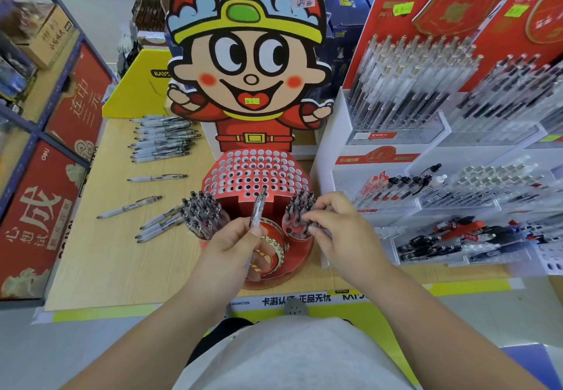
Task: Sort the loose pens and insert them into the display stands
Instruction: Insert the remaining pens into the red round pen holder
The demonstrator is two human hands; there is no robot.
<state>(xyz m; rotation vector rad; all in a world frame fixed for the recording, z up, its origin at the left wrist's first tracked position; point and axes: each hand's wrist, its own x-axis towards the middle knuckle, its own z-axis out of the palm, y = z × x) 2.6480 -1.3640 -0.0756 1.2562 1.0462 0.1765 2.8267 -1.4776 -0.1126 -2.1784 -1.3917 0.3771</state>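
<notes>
Wooden table [100,255] bears loose pens [161,141], red display stand [300,257].

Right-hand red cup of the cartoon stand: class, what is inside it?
Pens stand upright in the red cup, with some empty holes near its front. The right hand covers its right side, so what is there cannot be seen.

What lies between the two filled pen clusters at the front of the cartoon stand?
In the head view, the pen gripped by the left hand stands between the left cluster and right cluster, above a gold-rimmed disc.
</notes>
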